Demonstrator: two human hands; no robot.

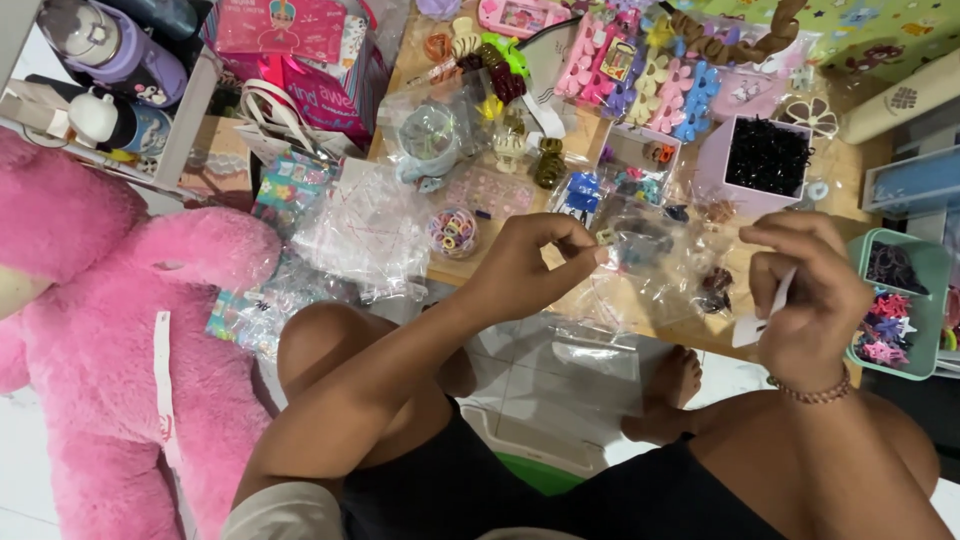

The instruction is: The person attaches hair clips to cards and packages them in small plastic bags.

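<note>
Head view showed me two bare hands over a low wooden table point(700, 335) full of little hair things. My left hand point(525, 265) was curled up, and its thumb and fingers pinched a tiny pale thing point(606, 237) at the edge of a clear plastic bag point(650, 265). The bag lay flat on the table between both hands, just in front of me. My right hand point(810, 300) was curled too, and it pinched a small white card point(762, 315) between thumb and fingers. A bead bracelet point(820, 392) sat on that wrist.

Near the left hand stood a small round tub of colourful hair bands point(453, 232). Behind the bag stood a pink box of black hair ties point(765, 158). By the right hand was a green tray point(935, 275) with little star clips in it. A big pink plush bear point(130, 340) sat on the floor far to the left. My knees and one bare foot point(672, 385) showed under the table edge.
</note>
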